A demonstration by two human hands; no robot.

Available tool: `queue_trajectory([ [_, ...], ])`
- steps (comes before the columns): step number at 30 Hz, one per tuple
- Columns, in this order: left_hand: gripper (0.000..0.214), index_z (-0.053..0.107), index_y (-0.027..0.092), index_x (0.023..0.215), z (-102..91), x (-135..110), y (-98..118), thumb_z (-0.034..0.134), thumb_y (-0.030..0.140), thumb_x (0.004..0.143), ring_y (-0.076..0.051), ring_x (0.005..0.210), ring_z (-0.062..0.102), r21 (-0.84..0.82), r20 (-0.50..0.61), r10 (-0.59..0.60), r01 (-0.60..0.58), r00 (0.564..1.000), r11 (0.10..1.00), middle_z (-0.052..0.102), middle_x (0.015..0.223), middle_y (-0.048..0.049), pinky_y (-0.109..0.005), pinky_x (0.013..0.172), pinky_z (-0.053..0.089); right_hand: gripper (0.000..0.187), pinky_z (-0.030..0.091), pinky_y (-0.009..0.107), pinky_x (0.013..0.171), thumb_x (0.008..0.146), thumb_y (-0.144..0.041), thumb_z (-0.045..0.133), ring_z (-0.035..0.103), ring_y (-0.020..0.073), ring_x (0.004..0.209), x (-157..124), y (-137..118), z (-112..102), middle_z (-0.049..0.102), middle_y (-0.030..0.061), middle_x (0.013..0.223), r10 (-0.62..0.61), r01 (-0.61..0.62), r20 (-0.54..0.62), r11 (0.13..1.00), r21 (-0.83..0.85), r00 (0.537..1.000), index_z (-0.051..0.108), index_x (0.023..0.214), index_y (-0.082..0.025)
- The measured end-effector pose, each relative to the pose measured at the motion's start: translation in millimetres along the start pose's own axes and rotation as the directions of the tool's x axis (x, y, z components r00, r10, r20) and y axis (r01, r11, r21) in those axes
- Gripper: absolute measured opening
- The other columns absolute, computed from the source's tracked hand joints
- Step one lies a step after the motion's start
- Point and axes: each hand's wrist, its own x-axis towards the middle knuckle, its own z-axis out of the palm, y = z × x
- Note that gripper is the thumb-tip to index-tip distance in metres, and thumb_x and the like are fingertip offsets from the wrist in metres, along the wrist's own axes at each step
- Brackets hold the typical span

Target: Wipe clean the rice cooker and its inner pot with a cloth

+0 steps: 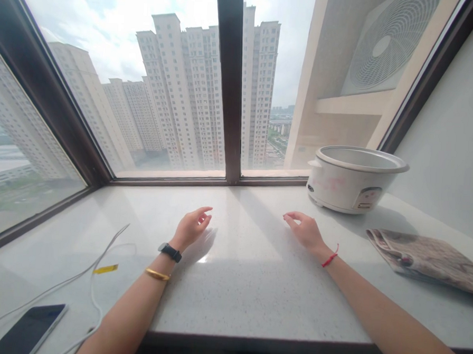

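Observation:
My left hand (191, 228) is over the pale speckled windowsill counter (231, 282), fingers loosely curved with the thumb apart, holding nothing. A black watch and a gold bangle sit on that wrist. Across from it, my right hand (305, 231) is held in a similar relaxed curve, nothing in it, with a red string bracelet at the wrist. Behind and to the right of it stands a white rice cooker (339, 185) without a lid. A folded brown patterned cloth (430, 258) lies to the right of my right forearm.
At the lower left lie a dark-screened phone (30, 330) and a white cable (76, 276) bearing a yellow tag (106, 269). Dark-framed windows (236, 92) border the counter's back and left. A grey wall (448, 146) closes off the right. The counter's front edge runs below my forearms.

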Motion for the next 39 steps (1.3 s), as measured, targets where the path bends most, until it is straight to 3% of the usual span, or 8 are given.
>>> queue_trajectory([
  [22, 0.032, 0.071, 0.021, 0.116, 0.5, 0.3, 0.9, 0.055, 0.035, 0.092, -0.018, 0.075, 0.068, 0.019, 0.006, 0.006, -0.006, 1.0, 1.0, 0.076, 0.084, -0.0033, -0.03, 0.073, 0.051, 0.034, 0.044, 0.046, 0.104, 0.085, -0.045, 0.052, 0.068, 0.0251, 0.1, -1.2, -0.7, 0.6, 0.076, 0.0081, 0.102, -0.001, 0.001, 0.014, 1.0, -0.013, 1.0, 0.077, 0.09, -0.022],
  [39, 0.03, 0.072, 0.02, 0.112, -1.1, 1.6, 4.7, 0.054, 0.033, 0.091, -0.019, 0.075, 0.067, 0.075, -0.008, 0.009, -0.009, 1.0, 0.997, 0.075, 0.084, -0.0039, -0.031, 0.074, 0.052, 0.028, 0.039, 0.049, 0.108, 0.088, -0.04, 0.051, 0.069, 0.0222, 0.097, -1.9, -0.6, 1.6, 0.076, 0.0025, 0.097, -0.029, 0.029, 0.007, 0.986, -0.166, 1.0, 0.075, 0.09, -0.026],
])
